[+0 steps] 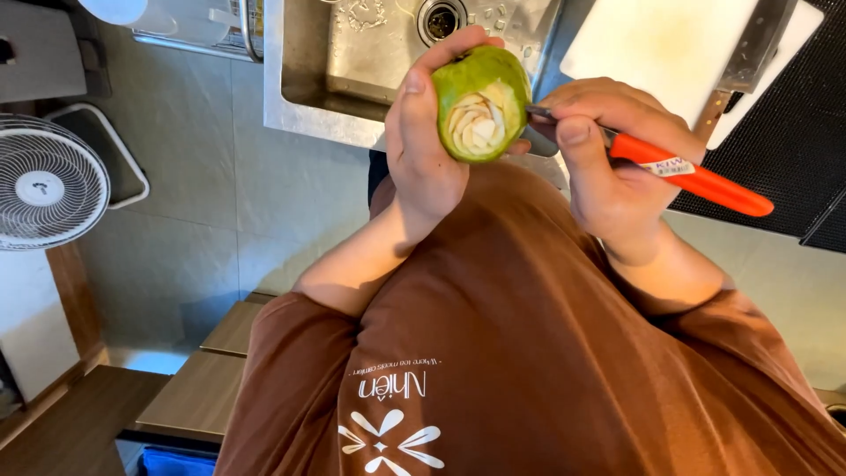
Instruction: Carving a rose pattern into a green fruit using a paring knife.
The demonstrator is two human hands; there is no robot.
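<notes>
My left hand (425, 163) grips a green round fruit (502, 75) in front of my chest, thumb along its left side. The fruit's cut face shows pale flesh carved into overlapping petal shapes. My right hand (608, 167) holds a small knife with an orange handle (705, 181). Its short blade tip touches the right edge of the carved patch, and my right thumb lies close to the fruit.
A steel sink (352, 62) with a drain lies just beyond the hands. To its right a white cutting board (652, 44) carries a cleaver (758, 44), on a black mat (793, 132). A white fan (44, 185) stands at the left on the tiled floor.
</notes>
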